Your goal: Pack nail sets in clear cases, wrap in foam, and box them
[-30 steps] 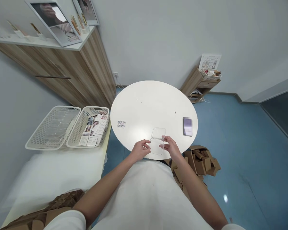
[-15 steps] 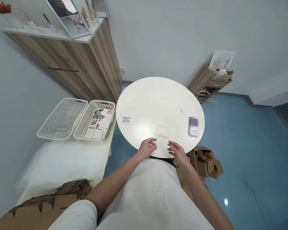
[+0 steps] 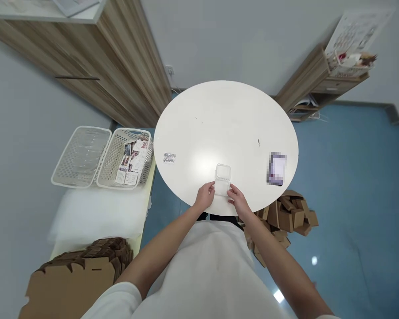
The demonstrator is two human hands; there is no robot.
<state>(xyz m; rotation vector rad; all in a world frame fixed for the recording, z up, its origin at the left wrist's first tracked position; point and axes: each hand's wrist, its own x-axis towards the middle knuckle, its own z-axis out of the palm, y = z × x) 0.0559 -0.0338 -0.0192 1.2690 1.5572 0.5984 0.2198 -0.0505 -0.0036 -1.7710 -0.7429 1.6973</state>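
A small clear plastic hinged case (image 3: 222, 179) lies open on the near part of the round white table (image 3: 226, 124). My left hand (image 3: 205, 196) pinches its near left edge and my right hand (image 3: 238, 200) pinches its near right edge. A small strip of round pieces (image 3: 169, 157) lies at the table's left side, away from both hands. A purple and white card (image 3: 277, 168) rests near the right edge.
Two white mesh baskets (image 3: 83, 155) stand on a padded surface to the left, one holding printed cards (image 3: 131, 165). Flat cardboard boxes (image 3: 83, 270) are stacked at lower left, and more cardboard (image 3: 291, 217) lies on the blue floor. A wooden cabinet (image 3: 96, 57) stands behind.
The camera has tilted down and moved closer. Both hands lowered the clear case onto the table, still at its near edges.
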